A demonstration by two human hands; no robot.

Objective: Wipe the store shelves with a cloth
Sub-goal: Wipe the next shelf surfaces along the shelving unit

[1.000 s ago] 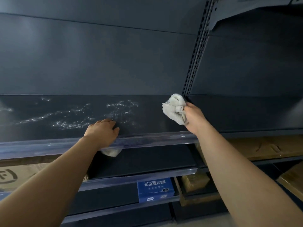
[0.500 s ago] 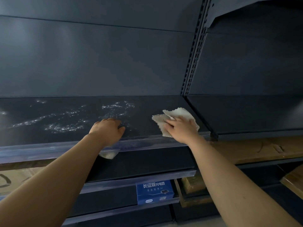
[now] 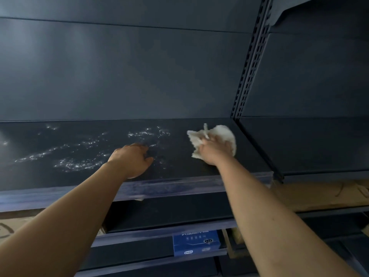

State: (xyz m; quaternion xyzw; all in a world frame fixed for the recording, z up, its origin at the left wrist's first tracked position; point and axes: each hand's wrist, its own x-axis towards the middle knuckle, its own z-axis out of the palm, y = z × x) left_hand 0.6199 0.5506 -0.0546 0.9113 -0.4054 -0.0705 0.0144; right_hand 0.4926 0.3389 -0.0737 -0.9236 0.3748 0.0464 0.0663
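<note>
A dark metal shelf point(image 3: 83, 176) runs across the view at chest height, with glinting wet or dusty speckles on its left half. My right hand point(image 3: 214, 151) presses a crumpled white cloth point(image 3: 221, 133) flat on the shelf near its right end, close to the slotted upright. My left hand point(image 3: 132, 159) rests palm down on the shelf, fingers spread; whether it holds anything under the palm is hidden. A pale scrap point(image 3: 139, 199) shows under the shelf's front strip below that hand.
A slotted upright post point(image 3: 252, 62) divides this bay from the right bay's shelf point(image 3: 311, 148). Lower shelves hold a blue box point(image 3: 196, 242) and cardboard boxes point(image 3: 319, 194). A clear price strip point(image 3: 179, 185) edges the shelf.
My right hand with the cloth swept from the back right corner toward the front edge, then back inward and to the right. My left hand slid slightly further onto the shelf.
</note>
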